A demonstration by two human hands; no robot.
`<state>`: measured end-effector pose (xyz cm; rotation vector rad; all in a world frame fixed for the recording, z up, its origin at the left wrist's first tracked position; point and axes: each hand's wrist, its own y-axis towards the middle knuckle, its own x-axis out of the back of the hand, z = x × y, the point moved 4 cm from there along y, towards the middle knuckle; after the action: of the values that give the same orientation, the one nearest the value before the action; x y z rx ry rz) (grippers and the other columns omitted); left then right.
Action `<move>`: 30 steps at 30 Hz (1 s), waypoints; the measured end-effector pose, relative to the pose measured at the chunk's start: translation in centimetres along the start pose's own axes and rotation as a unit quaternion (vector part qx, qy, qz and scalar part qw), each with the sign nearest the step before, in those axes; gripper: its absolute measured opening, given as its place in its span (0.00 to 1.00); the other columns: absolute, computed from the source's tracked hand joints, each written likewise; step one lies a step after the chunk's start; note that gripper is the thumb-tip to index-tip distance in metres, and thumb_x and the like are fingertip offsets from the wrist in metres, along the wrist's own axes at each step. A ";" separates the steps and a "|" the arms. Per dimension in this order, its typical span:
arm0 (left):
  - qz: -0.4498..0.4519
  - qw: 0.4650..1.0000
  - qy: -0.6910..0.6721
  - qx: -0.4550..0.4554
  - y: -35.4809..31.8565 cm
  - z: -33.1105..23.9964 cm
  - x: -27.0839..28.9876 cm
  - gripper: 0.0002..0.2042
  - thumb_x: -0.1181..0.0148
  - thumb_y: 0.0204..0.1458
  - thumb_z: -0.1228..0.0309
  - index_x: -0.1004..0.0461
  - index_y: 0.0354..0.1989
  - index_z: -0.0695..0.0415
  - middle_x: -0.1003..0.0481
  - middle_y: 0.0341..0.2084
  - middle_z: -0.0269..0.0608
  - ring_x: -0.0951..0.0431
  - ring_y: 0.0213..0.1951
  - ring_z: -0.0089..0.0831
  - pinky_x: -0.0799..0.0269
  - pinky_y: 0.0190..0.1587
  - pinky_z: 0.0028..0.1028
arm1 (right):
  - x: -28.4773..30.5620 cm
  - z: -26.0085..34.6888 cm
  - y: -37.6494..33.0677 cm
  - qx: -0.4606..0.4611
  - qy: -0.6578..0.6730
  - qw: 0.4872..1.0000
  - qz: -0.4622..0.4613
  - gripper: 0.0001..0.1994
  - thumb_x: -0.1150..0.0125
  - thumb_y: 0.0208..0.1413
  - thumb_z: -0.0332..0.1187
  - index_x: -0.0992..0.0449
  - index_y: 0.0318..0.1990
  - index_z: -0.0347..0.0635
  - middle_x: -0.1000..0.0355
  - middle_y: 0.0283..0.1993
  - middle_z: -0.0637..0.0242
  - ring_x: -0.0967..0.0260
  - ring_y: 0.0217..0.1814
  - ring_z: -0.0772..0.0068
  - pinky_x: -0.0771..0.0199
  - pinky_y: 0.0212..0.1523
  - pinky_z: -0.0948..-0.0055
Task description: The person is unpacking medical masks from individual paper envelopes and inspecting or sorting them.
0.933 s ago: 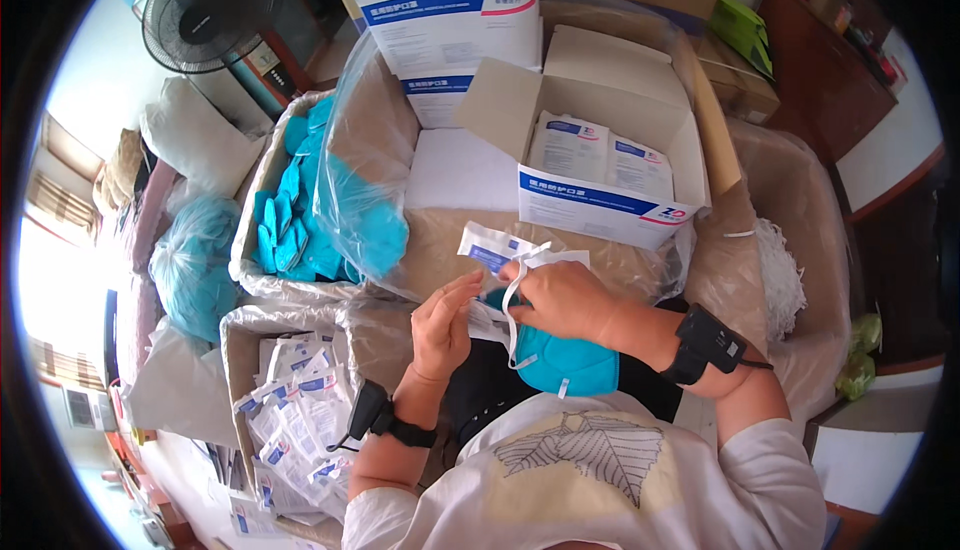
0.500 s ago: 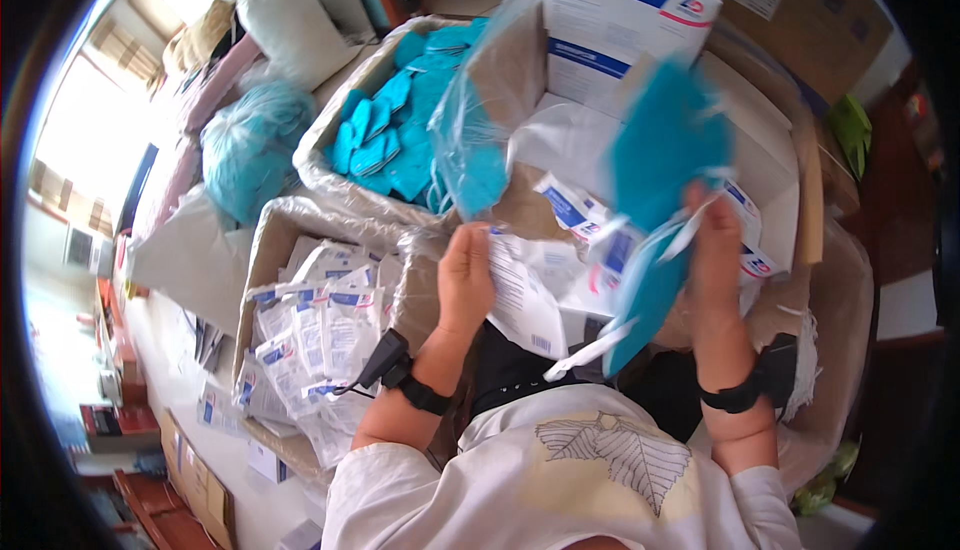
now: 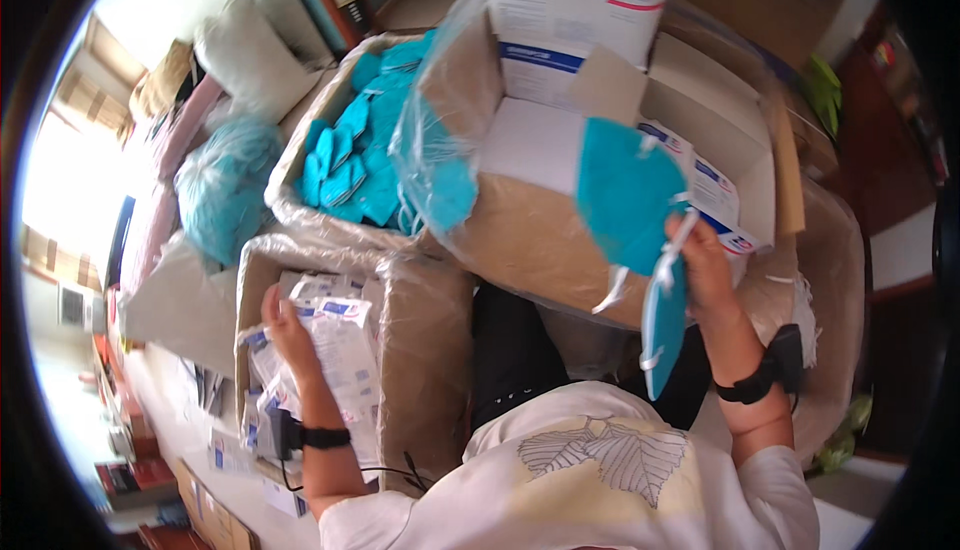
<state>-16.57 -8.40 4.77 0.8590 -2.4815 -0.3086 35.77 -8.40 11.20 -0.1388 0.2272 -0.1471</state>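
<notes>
Cardboard boxes lined with plastic are crowding around you. Your right hand (image 3: 705, 270) is pinching two teal masks (image 3: 625, 195) by their white straps, up by the open carton; a loose strap could slip. Your left hand (image 3: 285, 335) is closing on one sealed packet (image 3: 340, 350) in the box of packets (image 3: 400, 350), which could snag.

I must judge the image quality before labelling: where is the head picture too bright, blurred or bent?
Head view: the window side at the far left is washed out by glare; the blue mask in the right hand looks slightly smeared; the left hand in the box of packets is fairly sharp; carton edges curve near the dark round rim.
</notes>
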 end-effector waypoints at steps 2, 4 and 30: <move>0.228 0.957 -0.153 0.093 -4.3 -7.2 -8.1 0.17 0.56 0.55 0.63 0.31 0.43 0.64 0.29 0.37 0.41 0.32 0.42 0.29 0.40 0.48 0.27 | -1.3 -0.1 -0.7 0.002 -0.043 0.999 0.033 0.08 0.44 0.51 0.37 0.27 0.31 0.42 0.34 0.26 0.76 0.40 0.28 0.88 0.40 0.30 0.86; 0.432 0.822 -0.359 0.090 -10.2 -15.8 -14.1 0.22 0.49 0.51 0.62 0.38 0.50 0.65 0.31 0.42 0.40 0.33 0.44 0.28 0.39 0.49 0.28 | -2.5 -0.3 -1.8 -0.007 -0.088 0.995 0.038 0.09 0.44 0.52 0.36 0.26 0.30 0.39 0.33 0.27 0.75 0.40 0.28 0.87 0.38 0.31 0.85; 0.558 0.768 -0.289 0.124 -27.9 -22.2 -20.8 0.22 0.59 0.57 0.61 0.45 0.53 0.65 0.36 0.47 0.42 0.37 0.48 0.27 0.40 0.50 0.27 | 5.7 -11.8 -9.4 -0.153 0.423 0.859 -0.247 0.17 0.67 0.61 0.46 0.35 0.43 0.45 0.34 0.38 0.69 0.35 0.39 0.74 0.34 0.41 0.72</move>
<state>23.55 -18.08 5.78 -0.8695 -3.1128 0.2344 37.28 -19.98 0.02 -0.4503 1.1035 -0.6903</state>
